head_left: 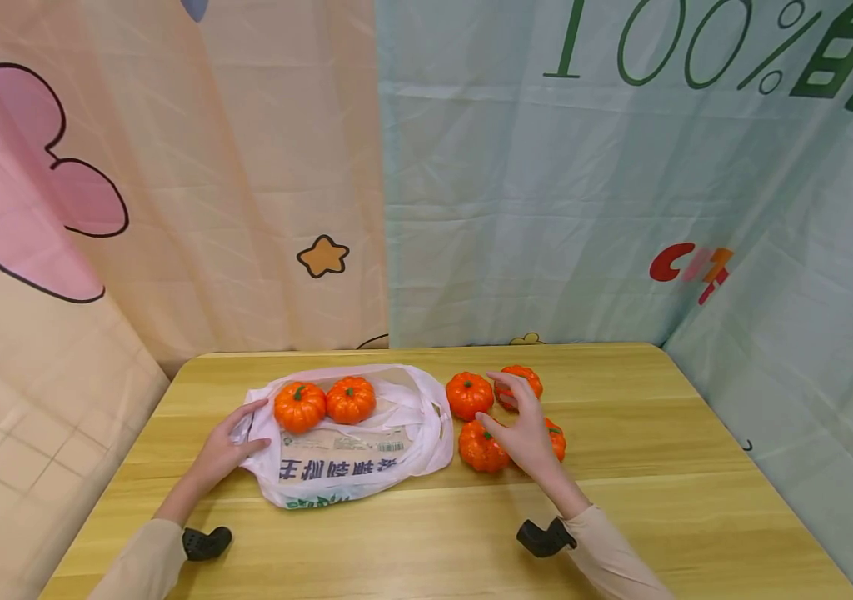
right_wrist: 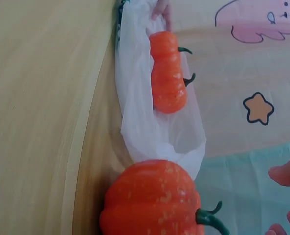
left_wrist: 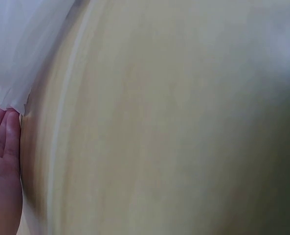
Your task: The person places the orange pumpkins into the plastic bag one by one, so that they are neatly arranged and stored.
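Note:
A white plastic bag (head_left: 437,433) with printed lettering lies spread on the table, two small orange pumpkins (head_left: 300,407) at its back-left part. At the bag's left edge is my left hand (head_left: 220,450), thumb and fingers apart and touching the plastic; in the left wrist view its straight fingers (left_wrist: 11,134) reach the bag. Right of the bag sit several more orange pumpkins (head_left: 469,396) with green stems. My right hand (head_left: 527,433) hovers over them, thumb and fingers spread, its fingertips close to the back-right pumpkin (head_left: 527,383) and its thumb above the front-left pumpkin (head_left: 482,450). It partly hides another pumpkin (head_left: 557,440).
The wooden table (head_left: 396,550) runs up to a printed cloth curtain (head_left: 509,208) behind it, with more cloth at both sides. A black device is strapped at each wrist. One pumpkin (right_wrist: 149,200) stands large beside the bag's open end in the right wrist view.

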Action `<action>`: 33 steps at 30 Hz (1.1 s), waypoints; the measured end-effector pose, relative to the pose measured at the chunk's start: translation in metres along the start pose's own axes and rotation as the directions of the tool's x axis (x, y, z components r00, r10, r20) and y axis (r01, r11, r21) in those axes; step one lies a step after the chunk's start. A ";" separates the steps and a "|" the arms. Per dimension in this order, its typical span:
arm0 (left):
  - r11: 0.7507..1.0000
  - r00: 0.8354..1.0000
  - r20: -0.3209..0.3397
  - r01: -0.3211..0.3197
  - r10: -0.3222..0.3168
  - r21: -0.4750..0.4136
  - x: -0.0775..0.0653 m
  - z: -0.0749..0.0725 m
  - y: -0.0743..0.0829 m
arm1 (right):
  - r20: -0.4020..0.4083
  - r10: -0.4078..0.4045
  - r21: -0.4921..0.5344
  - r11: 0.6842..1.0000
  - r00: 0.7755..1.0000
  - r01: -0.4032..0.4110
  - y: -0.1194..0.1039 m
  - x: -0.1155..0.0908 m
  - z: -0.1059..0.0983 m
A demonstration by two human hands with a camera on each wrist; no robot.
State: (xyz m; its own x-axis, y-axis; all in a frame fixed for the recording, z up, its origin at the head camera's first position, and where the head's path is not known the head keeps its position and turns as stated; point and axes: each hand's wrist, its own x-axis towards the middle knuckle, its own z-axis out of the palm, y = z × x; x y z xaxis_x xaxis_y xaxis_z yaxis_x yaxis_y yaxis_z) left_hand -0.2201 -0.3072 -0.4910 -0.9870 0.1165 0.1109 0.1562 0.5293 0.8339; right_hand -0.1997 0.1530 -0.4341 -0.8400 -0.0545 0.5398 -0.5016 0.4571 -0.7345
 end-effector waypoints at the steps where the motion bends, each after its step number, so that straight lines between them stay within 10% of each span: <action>1: 1.000 1.000 0.001 -0.001 0.001 -0.001 0.000 0.000 0.000 | -0.007 -0.002 -0.004 1.000 1.000 0.002 0.003 -0.001 -0.003; 17: 1.000 1.000 0.004 -0.004 0.004 0.006 0.000 0.000 -0.002 | -0.124 0.087 -0.094 0.991 0.988 -0.099 0.034 -0.015 -0.041; 25: 1.000 1.000 0.008 0.008 -0.008 -0.019 -0.001 -0.004 -0.001 | -0.105 0.176 -0.139 0.972 0.979 -0.190 0.009 -0.021 -0.053; 33: 0.998 0.997 0.048 0.057 -0.056 -0.005 0.001 -0.004 0.002 | -0.094 0.241 -0.117 0.961 0.966 -0.251 0.044 -0.029 -0.057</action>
State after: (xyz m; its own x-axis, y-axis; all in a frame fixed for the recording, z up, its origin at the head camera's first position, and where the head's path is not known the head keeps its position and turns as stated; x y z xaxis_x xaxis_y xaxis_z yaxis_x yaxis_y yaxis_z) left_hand -0.2209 -0.3094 -0.4864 -0.9912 0.1271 0.0375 0.0999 0.5306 0.8417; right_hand -0.1859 0.2255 -0.4583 -0.9127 0.1410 0.3836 -0.2473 0.5568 -0.7930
